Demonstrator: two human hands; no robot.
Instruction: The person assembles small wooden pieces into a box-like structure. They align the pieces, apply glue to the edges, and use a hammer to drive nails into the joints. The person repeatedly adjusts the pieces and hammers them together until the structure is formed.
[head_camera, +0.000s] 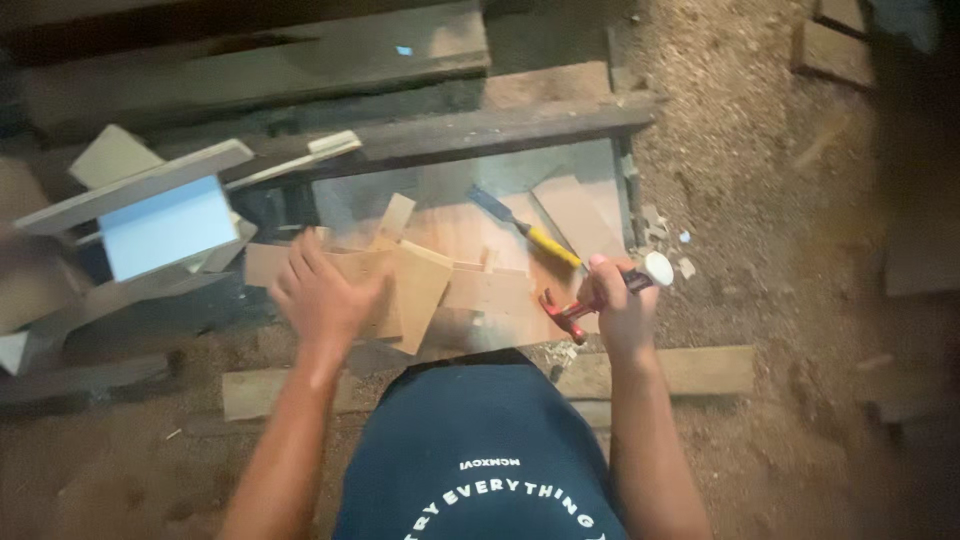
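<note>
A red claw hammer (572, 312) is being gripped in the right hand (622, 305), the fingers being wrapped shut around its handle, with the red head hanging just left of that hand above the wood. The left hand (322, 295) is being laid, fingers spread and open, on a stack of thin wooden pieces (420, 285), nothing being grasped. A yellow-handled chisel (528, 230) is lying beyond the right hand, near the hammer, on the board (575, 205).

L hand (320, 295) hides wood pieces (415, 290) beneath; pic blurred, forearms cut off.
</note>
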